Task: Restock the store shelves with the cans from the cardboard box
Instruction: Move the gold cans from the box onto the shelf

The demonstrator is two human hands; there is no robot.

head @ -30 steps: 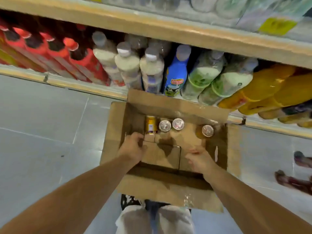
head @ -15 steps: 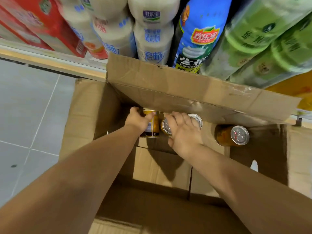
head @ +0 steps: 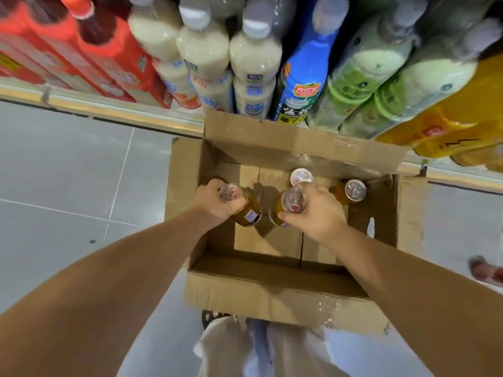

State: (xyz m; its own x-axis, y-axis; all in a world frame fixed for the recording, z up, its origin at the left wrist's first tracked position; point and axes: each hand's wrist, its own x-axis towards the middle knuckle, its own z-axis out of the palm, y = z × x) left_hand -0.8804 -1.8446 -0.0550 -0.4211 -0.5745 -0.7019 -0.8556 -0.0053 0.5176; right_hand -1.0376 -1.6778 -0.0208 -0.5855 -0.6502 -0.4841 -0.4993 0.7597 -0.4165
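Hands grip one can each, left hand and right hand, over the cardboard box; next, carry both to the shelf.

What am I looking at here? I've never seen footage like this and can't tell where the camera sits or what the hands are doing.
The camera is worn on a person's head, looking down at their own bare arms. On the grey floor stands an open cardboard box, pushed up against a store shelf of bottled drinks. The left hand grips one amber can, and the right hand grips another can, both above the box bottom. Two more cans remain inside near the far wall.
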